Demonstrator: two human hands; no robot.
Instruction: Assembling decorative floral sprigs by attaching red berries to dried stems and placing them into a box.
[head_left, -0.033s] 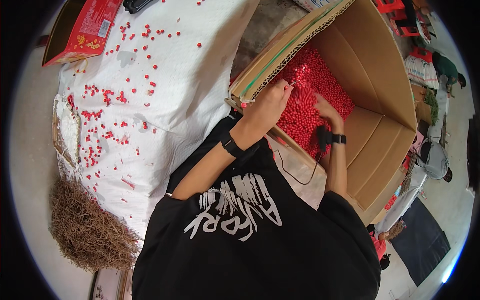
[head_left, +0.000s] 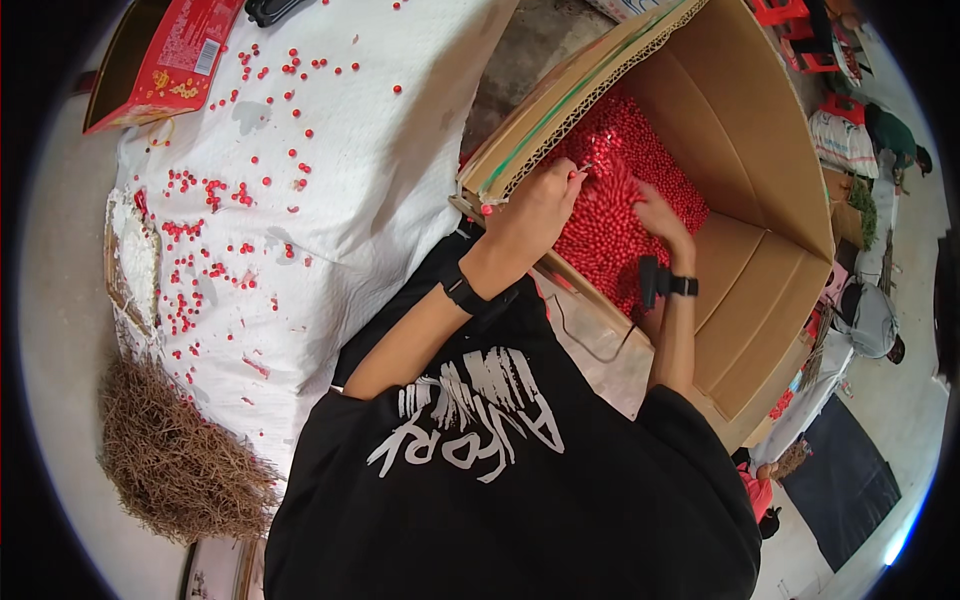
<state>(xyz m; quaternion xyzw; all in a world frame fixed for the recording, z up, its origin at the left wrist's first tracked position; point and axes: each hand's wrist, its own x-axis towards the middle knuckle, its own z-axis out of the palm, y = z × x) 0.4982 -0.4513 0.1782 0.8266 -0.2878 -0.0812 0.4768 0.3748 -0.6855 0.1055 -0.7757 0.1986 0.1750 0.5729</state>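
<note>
**Two hands at work over a carton of red berries**

The red berries (head_left: 668, 165) lie heaped inside a deep cardboard box (head_left: 740, 120), in front of the person. The left hand (head_left: 545, 208) is at the box's left side, its fingertips pinched narrowly on a thin pale item (head_left: 585, 170) too small to identify. The right hand (head_left: 660, 216) reaches among the berries with bent fingers; blur hides whether it grips any.

A tall cardboard flap (head_left: 545, 110) rises beside the left hand, between the berries and the table (head_left: 340, 200), which is draped in white sheeting. A black device (head_left: 648, 282) sits at the right wrist, and a thin cable (head_left: 600, 358) loops near the box's near edge.

Loose berries dot the sheeting. Around it stand a red printed carton (head_left: 175, 75) at the far left corner and a pile of brown twigs (head_left: 175, 450) nearer. To the right are red stools (head_left: 780, 12), a bending person (head_left: 893, 135) and a black mat (head_left: 842, 485).
</note>
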